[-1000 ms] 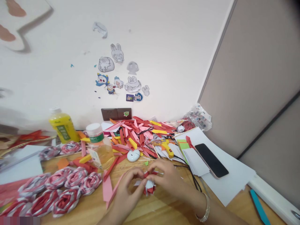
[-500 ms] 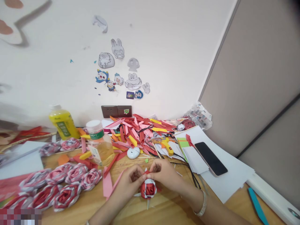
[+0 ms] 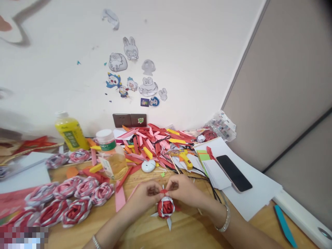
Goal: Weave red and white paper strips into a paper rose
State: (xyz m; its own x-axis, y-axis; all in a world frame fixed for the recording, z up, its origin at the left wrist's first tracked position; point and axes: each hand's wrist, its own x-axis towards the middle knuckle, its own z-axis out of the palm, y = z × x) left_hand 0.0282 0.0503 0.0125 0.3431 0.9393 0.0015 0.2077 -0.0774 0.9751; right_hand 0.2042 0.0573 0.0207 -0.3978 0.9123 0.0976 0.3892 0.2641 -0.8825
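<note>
A red and white paper rose (image 3: 166,208) sits low in the middle of the head view, pale pointed paper ends sticking out around it. My left hand (image 3: 150,193) pinches the red paper at the rose's far edge from the left. From the right, my right hand (image 3: 180,190) pinches that same red paper, thumb and fingers pressed together. Only a little red shows between the fingertips. To the left lie several finished rosettes in pink, red and white, among them a red and white paper rosette (image 3: 77,211).
Folded paper strips (image 3: 155,141) are heaped along the wall. A yellow glue gun (image 3: 186,159), white earbud case (image 3: 148,166), jar (image 3: 114,157) and yellow bottle (image 3: 71,133) stand or lie behind. At right are a phone (image 3: 234,173), white sheets (image 3: 256,193) and a teal cutter (image 3: 284,224).
Both hands keep their pinch on the paper rose. The fingertips have moved slightly apart, with red paper showing between them, and the rose has turned a little. The view has shifted slightly.
</note>
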